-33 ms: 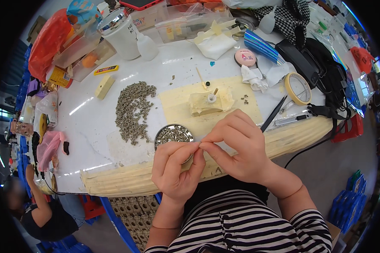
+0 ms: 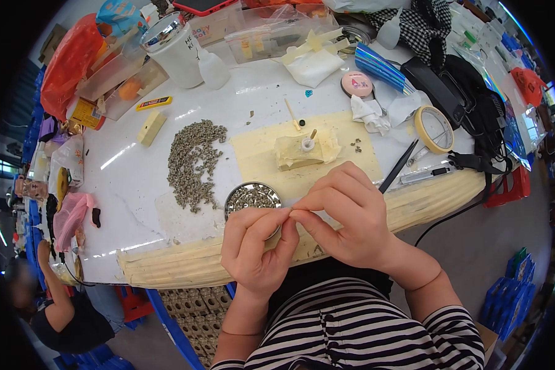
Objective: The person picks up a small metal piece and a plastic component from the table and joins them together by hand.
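Both the left bare hand (image 2: 259, 250) and the right bare hand (image 2: 351, 213) are shown: what is held?

In each, thumb and forefinger are drawn into a closed pinch, tips together; anything gripped is too small to be told. Small grey metallic pieces (image 2: 253, 197) are contained in a round silver metal tin (image 2: 226, 202), partly hidden by the left.

What is changed?

Almost nothing between frames; fine handling is judged unfinished.

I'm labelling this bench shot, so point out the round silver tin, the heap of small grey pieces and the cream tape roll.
Round silver tin (image 2: 227, 202), head view, left rim.
Heap of small grey pieces (image 2: 185, 153), head view, left side.
Cream tape roll (image 2: 420, 128), head view, ring's left side.
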